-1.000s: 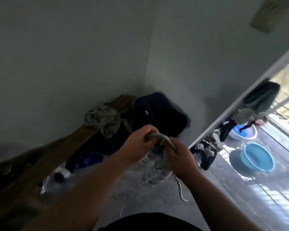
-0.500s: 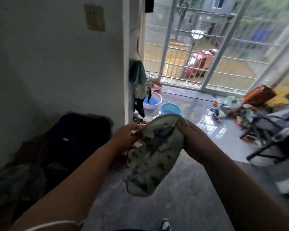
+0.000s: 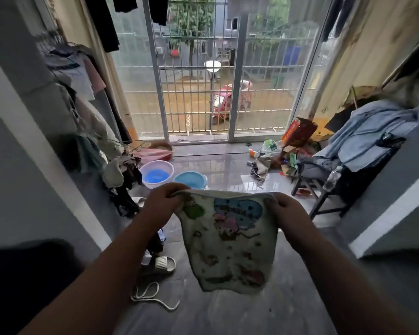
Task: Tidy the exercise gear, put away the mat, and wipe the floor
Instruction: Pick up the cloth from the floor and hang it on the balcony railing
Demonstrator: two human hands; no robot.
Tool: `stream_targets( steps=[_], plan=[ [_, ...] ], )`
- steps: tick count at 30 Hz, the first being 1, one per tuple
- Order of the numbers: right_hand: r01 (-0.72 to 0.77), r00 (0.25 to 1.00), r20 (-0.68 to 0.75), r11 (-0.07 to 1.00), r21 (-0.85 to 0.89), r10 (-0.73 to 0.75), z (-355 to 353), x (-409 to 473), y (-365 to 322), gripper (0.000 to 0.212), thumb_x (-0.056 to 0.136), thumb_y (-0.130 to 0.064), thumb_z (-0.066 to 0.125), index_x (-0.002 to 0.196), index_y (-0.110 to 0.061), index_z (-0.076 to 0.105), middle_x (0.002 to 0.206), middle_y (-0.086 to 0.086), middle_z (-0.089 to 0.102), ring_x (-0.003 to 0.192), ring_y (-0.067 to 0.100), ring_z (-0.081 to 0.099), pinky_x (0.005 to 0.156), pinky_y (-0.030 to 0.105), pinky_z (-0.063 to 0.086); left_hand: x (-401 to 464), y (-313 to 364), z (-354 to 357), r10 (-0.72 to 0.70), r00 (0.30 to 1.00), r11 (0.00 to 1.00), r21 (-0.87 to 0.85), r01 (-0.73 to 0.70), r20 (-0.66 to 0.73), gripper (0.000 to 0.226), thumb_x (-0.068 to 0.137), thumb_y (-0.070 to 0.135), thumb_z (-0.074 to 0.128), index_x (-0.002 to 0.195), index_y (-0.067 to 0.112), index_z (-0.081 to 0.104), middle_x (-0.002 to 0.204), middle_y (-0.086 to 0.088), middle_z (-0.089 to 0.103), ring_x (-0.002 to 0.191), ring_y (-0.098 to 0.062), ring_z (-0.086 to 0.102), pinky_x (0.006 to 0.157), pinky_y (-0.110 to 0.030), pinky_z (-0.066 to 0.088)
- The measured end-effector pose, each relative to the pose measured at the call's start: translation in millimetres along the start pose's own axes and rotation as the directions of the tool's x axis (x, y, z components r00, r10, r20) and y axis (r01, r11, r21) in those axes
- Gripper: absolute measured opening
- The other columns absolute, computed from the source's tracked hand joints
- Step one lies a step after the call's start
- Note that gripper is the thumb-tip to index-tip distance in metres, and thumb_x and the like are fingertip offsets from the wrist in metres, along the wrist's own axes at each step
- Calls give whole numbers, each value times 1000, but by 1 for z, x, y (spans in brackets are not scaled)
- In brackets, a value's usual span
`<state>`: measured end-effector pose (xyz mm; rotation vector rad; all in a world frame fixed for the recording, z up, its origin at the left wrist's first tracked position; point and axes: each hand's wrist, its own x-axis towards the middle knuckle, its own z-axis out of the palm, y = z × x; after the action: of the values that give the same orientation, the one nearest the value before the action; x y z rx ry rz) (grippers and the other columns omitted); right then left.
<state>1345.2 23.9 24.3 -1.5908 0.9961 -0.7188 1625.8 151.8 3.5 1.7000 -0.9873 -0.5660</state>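
Observation:
A small white cloth [image 3: 228, 243] with colourful cartoon prints hangs spread out in front of me, above the grey floor [image 3: 228, 315]. My left hand [image 3: 161, 201] pinches its top left corner. My right hand [image 3: 284, 210] pinches its top right corner. The cloth's lower edge hangs free. A white cord [image 3: 153, 296] lies looped on the floor below my left forearm.
A white slipper [image 3: 163, 263] lies near the cord. Two basins [image 3: 156, 174] [image 3: 190, 180] stand by the barred glass door [image 3: 203, 81]. Clothes hang on the left wall [image 3: 78, 93]. A chair draped with clothing [image 3: 353, 151] and floor clutter [image 3: 283, 151] fill the right.
My head turned right from the corner towards the glass door. The bunched cloth has been opened and stretched flat between both hands.

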Motion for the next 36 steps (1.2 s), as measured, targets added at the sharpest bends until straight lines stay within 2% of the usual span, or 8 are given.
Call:
stream_targets(
  steps=[5,11,15,19,24,28,33,36],
  plan=[
    [63,996,-56,992,-109,-69,-62,106,8,24,99,-24,50,94,-18,73,84,-2,73,73,7,67,53,13,45,89,28,62,23,999,999,-29,-24,-32,18,82,15,72,90,30,78,88,0,77,87,-22,70,82,-49,58],
    [85,994,-60,988,-128,-93,-75,237,0,35,100,-42,50,96,-14,70,88,7,71,84,25,67,66,38,54,203,49,93,15,992,998,-56,-22,-126,18,82,29,72,99,24,78,92,1,77,92,-24,72,86,-53,58],
    [99,989,-106,993,-61,-105,-64,328,-7,36,100,-45,50,95,-15,69,90,7,70,84,20,66,72,37,52,292,43,99,15,988,997,-67,-25,-155,25,80,36,69,99,22,77,90,-5,76,86,-27,72,84,-57,58],
    [84,987,-138,995,51,-76,-48,438,-9,30,98,-43,53,89,-18,68,91,13,69,85,24,66,79,43,54,391,30,98,45,981,998,-44,-54,-189,22,82,30,71,99,17,78,93,-2,77,90,-28,72,83,-50,59],
    [47,985,-168,996,75,-33,-39,567,-20,27,99,-34,56,80,-21,69,82,0,69,83,19,63,79,36,50,524,15,96,9,988,998,-57,-18,-157,15,89,7,70,101,15,72,86,5,73,69,1,63,64,-16,54],
    [13,980,-201,998,62,0,-51,667,-38,26,99,-36,54,79,-34,70,84,-5,69,86,21,64,76,35,48,629,20,105,-14,997,996,-86,7,-77,15,92,3,65,105,3,72,90,-15,73,74,-15,63,59,-17,51],
    [-8,968,-251,999,54,21,-82,790,-42,28,97,-45,55,90,-21,68,89,2,68,86,22,65,78,39,52,756,38,145,-63,995,988,-144,52,-73,11,93,6,65,98,-3,71,74,-8,66,61,-12,60,51,-17,48],
    [43,971,-238,997,59,-28,-100,874,-33,21,99,-35,55,94,-20,68,83,-5,68,75,10,63,61,23,50,837,33,170,-69,992,988,-144,53,-106,15,92,7,67,102,-4,70,84,-17,69,74,-24,62,60,-28,55]
  ],
)
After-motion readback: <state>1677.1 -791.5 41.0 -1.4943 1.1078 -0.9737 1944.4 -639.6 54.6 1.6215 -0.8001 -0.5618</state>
